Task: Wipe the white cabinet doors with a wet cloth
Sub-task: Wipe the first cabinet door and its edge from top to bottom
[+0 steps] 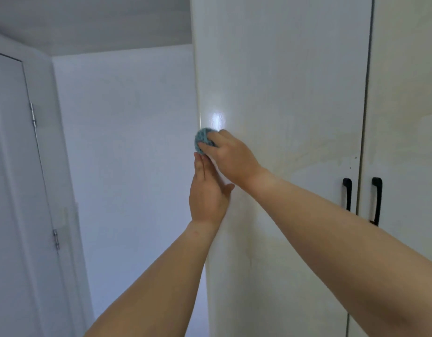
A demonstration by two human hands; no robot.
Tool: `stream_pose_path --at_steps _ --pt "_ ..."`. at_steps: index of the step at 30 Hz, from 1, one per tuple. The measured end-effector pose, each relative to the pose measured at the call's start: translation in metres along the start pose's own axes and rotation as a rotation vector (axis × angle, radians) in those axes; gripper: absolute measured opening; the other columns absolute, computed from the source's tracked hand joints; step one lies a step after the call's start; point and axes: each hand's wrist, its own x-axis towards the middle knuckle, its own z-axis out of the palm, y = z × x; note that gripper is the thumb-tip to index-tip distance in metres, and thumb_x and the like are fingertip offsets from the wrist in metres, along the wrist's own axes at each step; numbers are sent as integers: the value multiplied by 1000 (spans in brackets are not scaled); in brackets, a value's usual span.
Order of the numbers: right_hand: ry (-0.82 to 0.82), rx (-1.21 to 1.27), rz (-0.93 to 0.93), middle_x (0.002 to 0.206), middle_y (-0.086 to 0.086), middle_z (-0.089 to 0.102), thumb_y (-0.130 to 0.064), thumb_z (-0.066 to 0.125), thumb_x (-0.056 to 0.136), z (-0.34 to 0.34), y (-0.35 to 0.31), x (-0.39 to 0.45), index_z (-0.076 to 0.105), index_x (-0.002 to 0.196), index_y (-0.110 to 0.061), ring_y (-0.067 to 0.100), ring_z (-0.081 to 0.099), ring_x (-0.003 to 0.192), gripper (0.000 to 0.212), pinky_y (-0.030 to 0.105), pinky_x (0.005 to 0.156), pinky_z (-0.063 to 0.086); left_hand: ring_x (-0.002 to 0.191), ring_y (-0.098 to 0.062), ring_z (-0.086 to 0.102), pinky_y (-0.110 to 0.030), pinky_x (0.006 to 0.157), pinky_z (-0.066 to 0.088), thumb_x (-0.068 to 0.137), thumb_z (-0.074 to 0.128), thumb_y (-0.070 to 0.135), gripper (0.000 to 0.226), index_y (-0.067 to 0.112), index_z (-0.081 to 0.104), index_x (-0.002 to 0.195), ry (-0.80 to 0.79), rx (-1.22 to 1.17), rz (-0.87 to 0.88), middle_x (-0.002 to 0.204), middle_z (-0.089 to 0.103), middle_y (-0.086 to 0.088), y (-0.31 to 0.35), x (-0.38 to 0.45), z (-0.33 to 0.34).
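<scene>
A white-walled room held a tall cabinet whose left door [283, 117] filled most of the head view. The right hand [230, 158] gripped a bunched blue cloth [201, 139], curled fingers pressing it against that door's left edge. Just below, the left hand [207, 193] lay flat on the same edge, fingers straight. Two black handles [347, 194] flanked the gap to the right door [405, 117]. A hinged white room door [13, 166] stood at far left.

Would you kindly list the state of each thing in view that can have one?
Left cabinet door: closed, glossy wet patch above the cloth.
Right cabinet door: closed.
Cloth: bunched, pressed against the door's left edge.
Right hand: grips the cloth.
Left hand: fingers straight, resting flat on the door edge.
</scene>
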Motion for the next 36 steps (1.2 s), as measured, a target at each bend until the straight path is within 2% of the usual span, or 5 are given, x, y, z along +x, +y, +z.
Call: stream_pose_path --at_steps 15,20,26,32,36 --pt "68 -80 247 93 17 63 -7 70 85 -30 21 -59 73 101 -5 33 58 75 16 34 63 48 153 -39 -1 -43 124 17 81 72 58 120 4 -3 157 -83 172 -113 162 -10 -27 29 -16 11" --pt "321 -102 752 98 15 62 -6 61 89 -54 52 -81 71 107 -5 33 59 79 21 36 67 52 150 -42 -15 -52 124 10 79 74 57 124 6 -6 157 -89 226 -89 163 -17 -19 42 -14 15" --pt "-27 -147 234 93 15 58 -5 58 89 -69 63 -89 63 97 -3 31 53 74 10 38 57 49 149 -44 -17 -55 123 7 74 75 63 128 8 -6 157 -88 242 -117 164 -16 -17 46 -15 24" --pt "377 -205 1038 106 17 53 -2 50 86 -107 122 -135 60 106 -3 32 55 81 22 36 67 47 150 -45 -14 -54 123 8 74 76 63 129 8 -5 157 -82 272 -109 165 -14 -17 47 -14 27" --pt "119 -175 575 96 16 54 3 56 86 -81 78 -125 61 96 -1 27 49 73 12 33 60 44 150 -45 -12 -55 122 10 73 76 64 129 7 -4 157 -66 281 -104 165 -12 -17 45 -15 27"
